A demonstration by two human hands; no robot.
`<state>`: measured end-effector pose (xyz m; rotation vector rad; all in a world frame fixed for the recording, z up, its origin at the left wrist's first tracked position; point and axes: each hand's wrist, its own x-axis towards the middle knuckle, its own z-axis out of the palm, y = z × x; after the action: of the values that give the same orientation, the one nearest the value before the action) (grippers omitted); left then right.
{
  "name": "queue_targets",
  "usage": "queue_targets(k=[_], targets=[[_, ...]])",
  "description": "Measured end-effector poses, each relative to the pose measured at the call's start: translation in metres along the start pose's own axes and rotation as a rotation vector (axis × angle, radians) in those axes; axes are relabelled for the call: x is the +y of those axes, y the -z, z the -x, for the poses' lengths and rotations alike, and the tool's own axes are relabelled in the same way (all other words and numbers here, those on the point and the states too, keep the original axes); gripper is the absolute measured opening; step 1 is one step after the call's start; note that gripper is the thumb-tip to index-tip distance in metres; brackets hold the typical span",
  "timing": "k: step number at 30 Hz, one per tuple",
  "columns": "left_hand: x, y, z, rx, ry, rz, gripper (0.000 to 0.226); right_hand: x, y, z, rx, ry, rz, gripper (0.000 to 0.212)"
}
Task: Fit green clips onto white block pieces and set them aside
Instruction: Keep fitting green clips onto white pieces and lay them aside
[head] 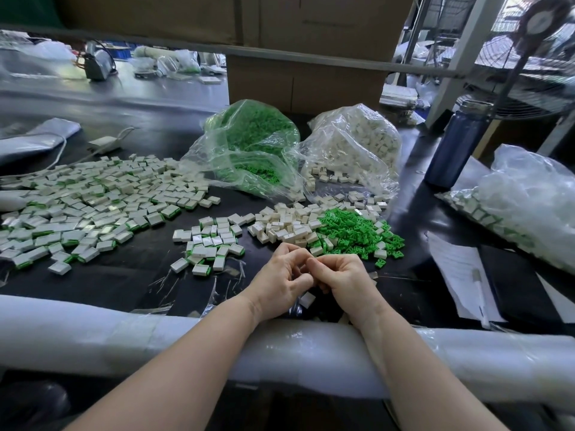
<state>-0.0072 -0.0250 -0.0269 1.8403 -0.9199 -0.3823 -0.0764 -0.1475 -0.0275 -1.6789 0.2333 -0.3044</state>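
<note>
Two clear bags sit open toward the back of the counter: green-clip bag full of green clips, white-block bag full of white blocks, both spilling forward. A third bag at the right edge holds assembled-looking pieces, partly cut off by the frame.

Loose on the counter: white block pile at centre, green clip pile touching it on the right, small finished cluster just left, and a big finished spread running to the left edge.

Left hand and right hand meet near the front edge, fingers curled, fingertips pressed together. Whatever they pinch is hidden between the fingers, so I cannot tell which part each one holds. One white block lies under the hands, mostly covered.

Blue bottle stands near the right back corner. Papers lie at the right front. The padded rail along the front edge hides the counter edge.
</note>
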Motion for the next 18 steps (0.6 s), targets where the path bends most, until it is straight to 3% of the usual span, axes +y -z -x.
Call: queue_targets(k=[8,18], targets=[[-0.0008,0.0036,-0.0002,0.105,-0.008,0.064,0.011,-0.0039,-0.0012,0.0002,0.083,0.027,-0.109,0.012],[-0.0026,0.004,-0.0016,0.197,0.017,0.084,0.011,-0.0072,0.0021,0.0019,0.158,-0.004,-0.018,0.014]])
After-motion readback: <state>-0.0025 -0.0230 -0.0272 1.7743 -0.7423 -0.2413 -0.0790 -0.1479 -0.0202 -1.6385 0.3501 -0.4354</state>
